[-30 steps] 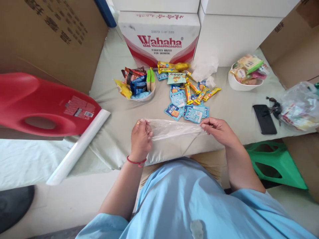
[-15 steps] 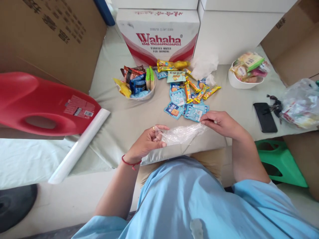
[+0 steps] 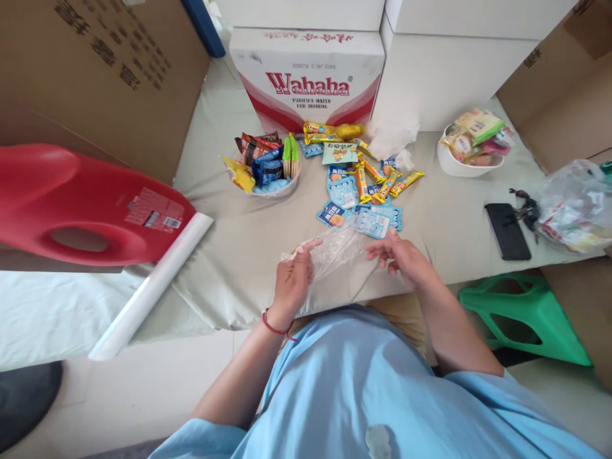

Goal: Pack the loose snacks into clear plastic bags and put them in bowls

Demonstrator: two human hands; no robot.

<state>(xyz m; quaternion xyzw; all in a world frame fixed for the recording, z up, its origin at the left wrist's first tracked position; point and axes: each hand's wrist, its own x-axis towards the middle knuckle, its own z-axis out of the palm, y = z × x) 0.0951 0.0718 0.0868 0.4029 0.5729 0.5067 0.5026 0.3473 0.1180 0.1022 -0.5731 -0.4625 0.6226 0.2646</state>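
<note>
A thin clear plastic bag (image 3: 335, 250) lies crumpled between my hands on the grey cloth (image 3: 239, 236). My left hand (image 3: 294, 280) is closed on the bag's left edge, forefinger stretched out. My right hand (image 3: 401, 258) rests at the bag's right end with fingers loosely spread; whether it still pinches the film is unclear. Just beyond them lie several loose blue and yellow snack packets (image 3: 361, 191).
A bowl of snacks (image 3: 268, 167) stands at mid table and a white bowl (image 3: 471, 148) at the right. A Wahaha carton (image 3: 306, 76), a red jug (image 3: 81, 204), a plastic roll (image 3: 153, 287), a black phone (image 3: 507, 231), a filled bag (image 3: 576, 204) and a green stool (image 3: 523, 315) surround the spot.
The bag, stretched taut between both hands a second ago, is now bunched up. Both hands have moved closer together and slightly forward toward the loose packets.
</note>
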